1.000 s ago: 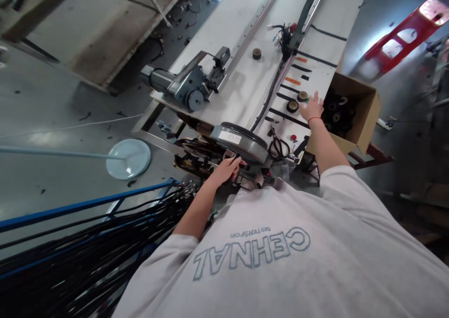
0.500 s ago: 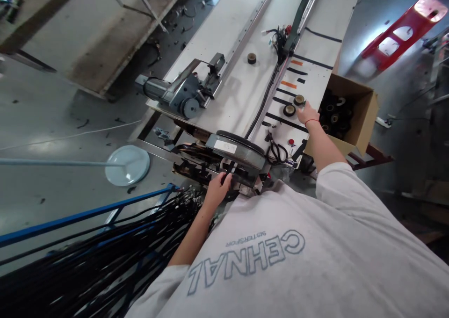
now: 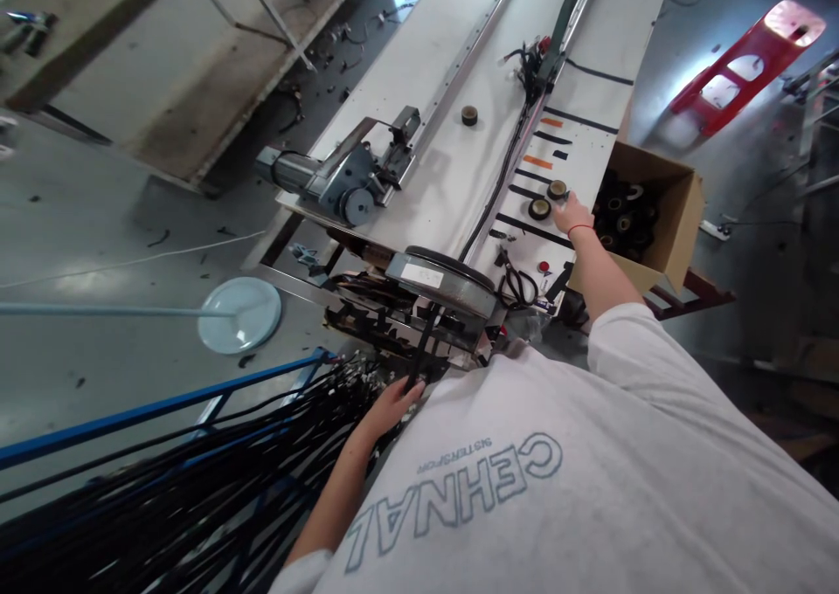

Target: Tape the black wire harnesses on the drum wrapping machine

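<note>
Low in front of my shirt, my left hand [image 3: 393, 402] is closed around the end of a black cable bundle [image 3: 423, 345]. The bundle comes out from under a round grey machine housing [image 3: 452, 286] at the table's near edge. At the right side of the table, my right hand [image 3: 575, 213] rests with thumb and forefinger apart. Its fingertips are beside two rolls of black tape, one farther [image 3: 557, 189] and one nearer [image 3: 539, 209]. Whether they touch a roll is hard to tell. More of the cable [image 3: 488, 201] runs up the table beyond the housing.
Black-handled scissors [image 3: 517, 286] lie right of the housing. A cardboard box [image 3: 682, 218] of tape rolls stands against the table's right edge. A motor unit [image 3: 341, 179] sits at the left, another tape roll [image 3: 469, 115] farther back. Many black cables [image 3: 249, 463] hang over a blue rack [image 3: 163, 408].
My left hand has moved down and left, toward my body, drawing a longer stretch of the black cable bundle out from under the housing. My right hand has stayed beside the tape rolls.
</note>
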A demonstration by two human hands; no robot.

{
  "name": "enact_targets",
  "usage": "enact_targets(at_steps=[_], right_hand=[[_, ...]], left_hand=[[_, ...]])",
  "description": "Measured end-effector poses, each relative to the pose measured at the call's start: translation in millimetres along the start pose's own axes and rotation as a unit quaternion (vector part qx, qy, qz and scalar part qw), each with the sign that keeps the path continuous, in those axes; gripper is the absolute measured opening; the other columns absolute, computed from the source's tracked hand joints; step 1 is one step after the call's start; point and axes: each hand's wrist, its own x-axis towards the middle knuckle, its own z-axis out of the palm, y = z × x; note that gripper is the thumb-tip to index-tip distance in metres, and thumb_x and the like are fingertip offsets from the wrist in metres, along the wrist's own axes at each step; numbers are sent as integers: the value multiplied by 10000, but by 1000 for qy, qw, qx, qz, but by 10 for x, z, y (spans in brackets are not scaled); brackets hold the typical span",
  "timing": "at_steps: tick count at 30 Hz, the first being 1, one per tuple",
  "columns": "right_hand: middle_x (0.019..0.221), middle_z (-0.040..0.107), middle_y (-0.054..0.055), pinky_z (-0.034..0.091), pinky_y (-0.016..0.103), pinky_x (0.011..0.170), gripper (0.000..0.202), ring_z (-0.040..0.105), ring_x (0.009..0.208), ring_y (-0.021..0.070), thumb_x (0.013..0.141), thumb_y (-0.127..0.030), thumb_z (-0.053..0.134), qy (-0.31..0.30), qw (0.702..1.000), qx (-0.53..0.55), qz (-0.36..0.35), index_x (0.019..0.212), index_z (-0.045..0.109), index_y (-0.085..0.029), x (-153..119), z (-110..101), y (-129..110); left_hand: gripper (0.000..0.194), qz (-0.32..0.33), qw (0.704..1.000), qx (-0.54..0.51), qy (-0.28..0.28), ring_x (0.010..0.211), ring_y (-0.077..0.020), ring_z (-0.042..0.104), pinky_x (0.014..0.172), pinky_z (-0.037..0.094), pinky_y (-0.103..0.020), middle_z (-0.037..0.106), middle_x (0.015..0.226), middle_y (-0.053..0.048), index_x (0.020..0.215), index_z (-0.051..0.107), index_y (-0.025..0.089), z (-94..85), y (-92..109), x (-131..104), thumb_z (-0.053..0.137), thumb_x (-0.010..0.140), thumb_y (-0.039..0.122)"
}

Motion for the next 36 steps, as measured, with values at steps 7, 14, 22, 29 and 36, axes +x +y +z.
enact_targets(at_steps=[7, 14, 22, 29, 36], right_hand=[[1468, 498, 208, 370, 563, 1069, 633, 492, 1296, 366, 944, -417, 469, 0, 1000, 26, 10, 1504, 358, -145, 62, -59, -22], [1168, 629, 167, 474, 428, 953, 445, 590, 1114, 286, 983, -381, 322, 53, 960, 204, -184, 1333, 487, -161, -1286, -172, -422], [1295, 603, 168, 450, 445, 1065, 327, 571, 1220, 281, 908, -281, 497, -170, 837, 284, -435, 1214, 562, -183, -3013, 739, -1101], [1165, 669, 136, 396, 435, 1119, 209, 596, 1172, 279, 943, -307, 544, -144, 906, 232, -322, 1101, 602, -184, -2665, 1187, -1448], [1018, 672, 89, 465, 381, 996, 88, 623, 990, 231, 921, -234, 525, -167, 896, 247, -330, 976, 578, -193, -2678, 1177, -1375]], left_hand=[[466, 66, 992, -45, 93, 665, -179, 506, 649, 450, -307, 568, 698, -17, 802, 614, 217, 179, 95, 138, 503, 831, 668], [479, 74, 984, -77, 143, 530, -141, 393, 518, 336, -286, 400, 569, 34, 781, 567, 217, 223, 184, 298, 488, 854, 684], [493, 96, 966, -149, 186, 511, -101, 322, 491, 279, -245, 360, 589, 54, 815, 551, 196, -29, 246, 342, 477, 867, 680], [490, 113, 967, -140, 183, 501, -96, 316, 487, 274, -243, 352, 573, 59, 845, 582, 184, -121, 269, 324, 505, 862, 668], [452, 127, 970, -98, 181, 518, -98, 349, 512, 311, -236, 391, 575, 59, 878, 607, 170, -143, 275, 317, 505, 889, 611]])
